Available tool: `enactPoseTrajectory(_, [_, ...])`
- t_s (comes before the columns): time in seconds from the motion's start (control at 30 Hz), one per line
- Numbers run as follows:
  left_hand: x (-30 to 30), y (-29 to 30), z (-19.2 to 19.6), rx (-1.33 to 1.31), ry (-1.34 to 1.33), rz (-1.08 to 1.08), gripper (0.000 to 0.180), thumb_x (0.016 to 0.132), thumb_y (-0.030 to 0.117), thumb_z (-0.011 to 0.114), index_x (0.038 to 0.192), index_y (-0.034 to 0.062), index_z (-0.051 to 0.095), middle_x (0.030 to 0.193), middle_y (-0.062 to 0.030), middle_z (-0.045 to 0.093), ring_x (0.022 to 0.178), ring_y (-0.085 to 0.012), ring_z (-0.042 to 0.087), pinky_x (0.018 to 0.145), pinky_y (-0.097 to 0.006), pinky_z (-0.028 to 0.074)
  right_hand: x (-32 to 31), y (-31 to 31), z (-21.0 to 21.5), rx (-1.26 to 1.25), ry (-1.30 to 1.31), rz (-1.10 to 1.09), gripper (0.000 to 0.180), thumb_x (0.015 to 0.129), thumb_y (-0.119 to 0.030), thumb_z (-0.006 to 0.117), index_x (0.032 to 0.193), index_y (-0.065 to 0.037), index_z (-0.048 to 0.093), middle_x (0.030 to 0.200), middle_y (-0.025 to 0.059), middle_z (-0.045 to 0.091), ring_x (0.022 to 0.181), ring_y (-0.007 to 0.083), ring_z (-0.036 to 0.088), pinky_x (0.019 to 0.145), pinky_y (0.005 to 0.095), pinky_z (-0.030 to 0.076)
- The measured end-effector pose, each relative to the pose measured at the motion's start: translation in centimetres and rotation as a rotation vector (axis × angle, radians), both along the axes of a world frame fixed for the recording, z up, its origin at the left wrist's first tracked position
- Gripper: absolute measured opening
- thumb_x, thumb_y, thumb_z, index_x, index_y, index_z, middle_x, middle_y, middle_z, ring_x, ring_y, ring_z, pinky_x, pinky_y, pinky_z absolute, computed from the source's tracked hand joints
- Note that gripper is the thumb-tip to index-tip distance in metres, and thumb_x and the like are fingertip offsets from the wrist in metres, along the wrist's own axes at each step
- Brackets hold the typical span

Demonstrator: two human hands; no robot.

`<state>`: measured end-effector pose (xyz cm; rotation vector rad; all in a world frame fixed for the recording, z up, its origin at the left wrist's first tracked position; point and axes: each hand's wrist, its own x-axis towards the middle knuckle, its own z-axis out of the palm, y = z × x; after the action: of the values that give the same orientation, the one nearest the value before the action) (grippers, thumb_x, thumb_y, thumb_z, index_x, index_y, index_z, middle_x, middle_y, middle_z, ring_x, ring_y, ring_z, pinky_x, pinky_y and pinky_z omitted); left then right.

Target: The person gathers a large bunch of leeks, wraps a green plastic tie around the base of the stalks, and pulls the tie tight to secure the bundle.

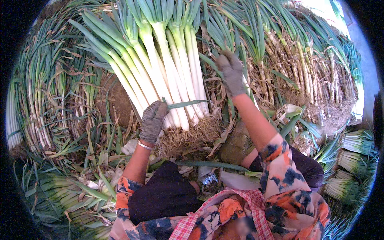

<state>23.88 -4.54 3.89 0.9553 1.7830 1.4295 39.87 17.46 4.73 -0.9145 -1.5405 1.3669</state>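
Observation:
A bundle of peeled green onions (pixel 166 76) lies in front of me, white stalks toward me and roots (pixel 190 138) at the near end. Across its lower stalks runs a green leaf strip (pixel 186 104). My left hand (pixel 153 120), in a grey glove, is closed at the bundle's lower left, where the strip's end meets its fingers. To the right of the bundle, my gloved right hand (pixel 231 72) has its fingers curled in beside a long green leaf (pixel 211 64). What those fingers hold, if anything, is hidden.
Unpeeled green onions with dry husks (pixel 308 64) lie thickly at the right, and more (pixel 48 88) at the left. Tied white-stalked bundles (pixel 350 160) sit at the right edge. Peeled leaves and husks (pixel 94 188) litter the lower left. My knees (pixel 166 196) flank the near middle.

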Motion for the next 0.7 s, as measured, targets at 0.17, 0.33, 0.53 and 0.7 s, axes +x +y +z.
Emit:
enactPoseTrajectory(0.17, [-0.7,-0.8,-0.9,0.001,-0.135,0.007,0.013,0.086,0.011,0.055,0.081,-0.0005,0.059,0.070,-0.0030,0.056,0.064,-0.0097,0.049,0.059,-0.025,0.042,0.7,-3.2,-4.3,-0.069,0.081,-0.086,0.032,0.084,-0.022,0.057,0.108,-0.002,0.052,0.099,0.0086,0.055,0.088,0.0178,0.053,0.076,0.0298,0.044])
enactPoseTrajectory(0.33, [-0.4,-0.3,-0.5,-0.119,-0.227,0.043,0.019,0.089,0.020,0.054,0.080,0.0035,0.060,0.070,0.0029,0.052,0.065,-0.0054,0.045,0.057,-0.022,0.040,-2.4,-6.6,-8.3,0.368,-0.304,0.043,0.046,0.079,-0.024,0.060,0.117,0.000,0.047,0.121,0.0191,0.046,0.116,0.0317,0.041,0.101,0.0392,0.030])
enactPoseTrajectory(0.53, [-0.6,-1.2,-1.4,-0.044,-0.267,0.121,0.013,0.087,0.015,0.057,0.088,0.0022,0.061,0.075,0.0012,0.057,0.070,-0.0069,0.051,0.062,-0.022,0.043,-1.9,-2.8,-6.5,-0.221,0.019,-0.121,0.034,0.088,-0.020,0.048,0.115,0.001,0.048,0.113,0.0144,0.053,0.107,0.0236,0.050,0.094,0.0359,0.039])
enactPoseTrajectory(0.7, [-0.5,-0.3,-1.1,0.024,-0.187,0.027,0.014,0.087,0.012,0.056,0.090,-0.0006,0.060,0.081,-0.0054,0.060,0.074,-0.0111,0.055,0.068,-0.025,0.047,-2.9,-5.0,-8.3,0.494,-0.374,0.043,0.039,0.085,-0.022,0.055,0.116,0.001,0.048,0.105,0.0144,0.056,0.106,0.0232,0.050,0.097,0.0379,0.036])
